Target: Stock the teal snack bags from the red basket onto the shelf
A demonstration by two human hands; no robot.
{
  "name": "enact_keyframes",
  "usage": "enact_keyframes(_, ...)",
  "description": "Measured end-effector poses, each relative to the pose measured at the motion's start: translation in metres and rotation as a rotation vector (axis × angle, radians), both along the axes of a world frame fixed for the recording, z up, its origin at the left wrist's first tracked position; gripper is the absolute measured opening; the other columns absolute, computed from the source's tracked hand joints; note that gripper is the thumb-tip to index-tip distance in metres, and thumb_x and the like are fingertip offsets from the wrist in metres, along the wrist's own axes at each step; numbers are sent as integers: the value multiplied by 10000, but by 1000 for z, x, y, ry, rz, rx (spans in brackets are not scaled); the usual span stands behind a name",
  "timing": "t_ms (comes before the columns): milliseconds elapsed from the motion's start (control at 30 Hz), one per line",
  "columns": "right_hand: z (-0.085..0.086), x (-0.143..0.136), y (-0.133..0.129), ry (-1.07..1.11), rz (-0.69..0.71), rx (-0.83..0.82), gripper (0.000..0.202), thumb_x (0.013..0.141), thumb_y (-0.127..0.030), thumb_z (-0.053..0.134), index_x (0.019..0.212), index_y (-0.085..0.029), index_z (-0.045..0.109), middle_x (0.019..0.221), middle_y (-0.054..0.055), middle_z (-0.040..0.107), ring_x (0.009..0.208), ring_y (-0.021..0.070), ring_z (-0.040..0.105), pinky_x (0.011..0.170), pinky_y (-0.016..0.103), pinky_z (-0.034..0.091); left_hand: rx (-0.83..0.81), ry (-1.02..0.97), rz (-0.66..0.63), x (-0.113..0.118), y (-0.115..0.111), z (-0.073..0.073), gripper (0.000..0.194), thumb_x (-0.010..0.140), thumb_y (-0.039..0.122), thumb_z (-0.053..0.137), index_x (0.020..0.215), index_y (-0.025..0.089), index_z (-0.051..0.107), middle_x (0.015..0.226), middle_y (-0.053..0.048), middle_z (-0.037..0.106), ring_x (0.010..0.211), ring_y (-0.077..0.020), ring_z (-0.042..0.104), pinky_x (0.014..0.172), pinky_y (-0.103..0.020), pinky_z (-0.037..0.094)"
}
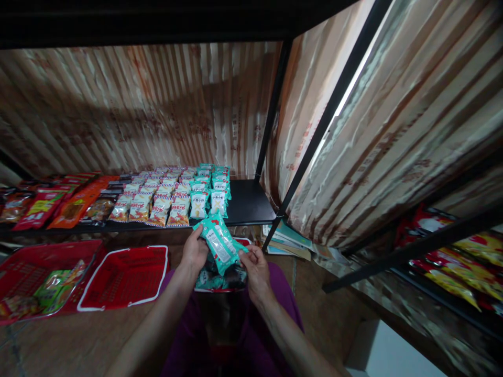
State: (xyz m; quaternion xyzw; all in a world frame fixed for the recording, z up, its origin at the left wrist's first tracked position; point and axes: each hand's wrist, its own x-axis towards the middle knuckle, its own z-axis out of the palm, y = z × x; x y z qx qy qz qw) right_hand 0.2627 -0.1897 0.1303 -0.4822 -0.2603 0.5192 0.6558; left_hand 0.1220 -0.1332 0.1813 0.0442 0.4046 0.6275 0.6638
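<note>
Head view: teal packet (220,245) (red-marked).

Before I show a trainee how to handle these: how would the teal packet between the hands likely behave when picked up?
The teal packet is probably pliable, given its creased film. The glossy highlights suggest it might slip.

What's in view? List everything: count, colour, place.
Held packet: one, teal, in hands.
Teal packets: many, on shelf.
White packets: many, left of those.
Orange packets, red packets: several, leftmost.
Shelves: several, black, ahead, right.
Baskets: three, red, two left, one between knees.
Packets in two baskets: several, green, teal, dark.
Papers: several, pale, under shelf.
Red-yellow packets: several, far right.
Box: one, white, bottom right.
Sheeting: two walls, brown-striped, behind.
Trousers: one pair, purple, below.
Left hand, right hand: one each, holding packet.
</note>
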Motion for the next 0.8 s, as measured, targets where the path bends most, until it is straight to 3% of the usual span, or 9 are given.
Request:
enact_keyframes(300,20,20,-4,-55,6,23,408,500,-377,840,739,-215,552,492,-80,551,444,96,487,449,205,362,67,-68,-38,16,0,10,93,823,191,599,827,126,666,787,-81,721,696,-176,687,784,-308,539)
enact_keyframes(467,29,25,1,-87,57,54,399,561,-405,819,773,-224,534,496,-79,559,438,96,490,435,195,357,115,-76,-9,20,6,19,100,841,181,578,839,135,666,805,-62,722,725,-155,685,807,-278,529)
enact_keyframes(633,16,18,27,-82,110,59,388,576,-413,811,769,-225,533,510,-80,559,440,96,498,433,196,361,141,-55,2,14,24,24,96,841,197,592,874,144,664,830,-58,726,784,-167,689,825,-287,529)
enact_keyframes(800,-2,12,74,-79,72,16,370,584,-427,797,751,-225,535,519,-70,574,437,101,499,435,203,363,156,-10,-43,13,58,13,138,807,258,649,914,172,664,863,-54,725,914,-203,682,818,-300,538)
